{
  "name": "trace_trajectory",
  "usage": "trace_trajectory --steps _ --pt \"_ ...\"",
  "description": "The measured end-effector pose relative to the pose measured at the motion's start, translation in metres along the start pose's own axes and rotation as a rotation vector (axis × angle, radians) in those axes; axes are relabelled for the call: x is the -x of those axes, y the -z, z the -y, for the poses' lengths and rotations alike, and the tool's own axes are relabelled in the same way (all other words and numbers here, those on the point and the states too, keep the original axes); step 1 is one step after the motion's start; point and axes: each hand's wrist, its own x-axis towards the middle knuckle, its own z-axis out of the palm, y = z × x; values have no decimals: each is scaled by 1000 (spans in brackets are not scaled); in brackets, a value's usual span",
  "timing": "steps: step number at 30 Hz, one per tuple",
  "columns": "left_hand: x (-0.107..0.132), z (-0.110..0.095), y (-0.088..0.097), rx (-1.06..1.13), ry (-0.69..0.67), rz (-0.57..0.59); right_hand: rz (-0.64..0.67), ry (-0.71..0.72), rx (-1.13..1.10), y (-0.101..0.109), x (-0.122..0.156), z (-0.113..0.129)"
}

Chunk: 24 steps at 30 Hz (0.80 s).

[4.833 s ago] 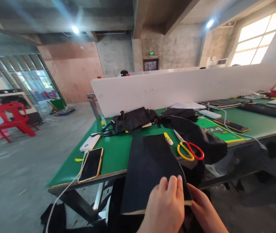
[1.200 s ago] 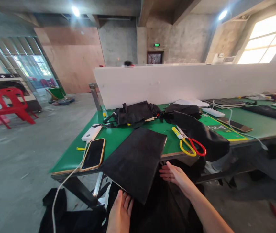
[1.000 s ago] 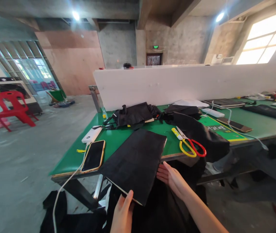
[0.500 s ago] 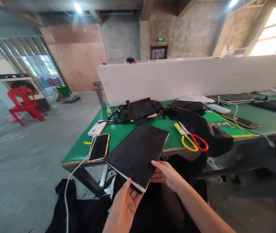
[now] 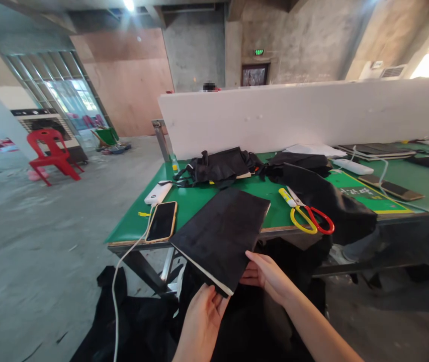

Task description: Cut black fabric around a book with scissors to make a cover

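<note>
Holding a black book by two of its sides, the person kept it slanted across the near edge of the green table, its far part over the tabletop and its near corner out past the edge. The left hand was closed at the near side by that corner, fingers curled underneath and thumb against the edge. The right hand gripped the right side, thumb on top and fingers below; neither hand was spread wide.

As for progress, a dark cover lay over the whole upper face, fairly flat, with pale page edges showing along the near side. That much looked done. The underside was hidden, so whether anything was left to do there could not be told, nor whether the cover was fastened.

The scissors lay partly open to the right of the book, a glue stick just beside their blades, both out of the hands. A phone and a white power bank sat to the left. Behind the book was a black bundle, and more black material lay beyond the scissors.
</note>
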Motion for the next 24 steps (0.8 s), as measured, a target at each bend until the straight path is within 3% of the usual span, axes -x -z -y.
trace_trajectory --steps 7,10,12,14,16,17,19,21,24 --pt "-1 3 1 2 -50 -30 -23 -80 -98 -3 -2 -4" --pt "1 2 -1 14 -68 20 -113 -29 88 2 -3 -15" --pt "0 2 -2 4 -71 8 -269 177 317 8 -1 -22" --pt "-1 2 -2 -9 -76 -43 -446 549 590 14 4 -24" --pt "-2 2 -1 -20 -77 -77 -490 931 922 16 11 -18" --pt "-2 2 -1 -28 -76 -71 -429 1071 1109 15 15 -12" --pt "-2 2 0 -41 -76 -27 -201 1211 1466 9 19 5" --pt "-1 2 0 -39 -77 23 5 1217 1722 1 19 21" --pt "0 1 -1 -23 -81 29 158 1210 1868 -11 11 38"
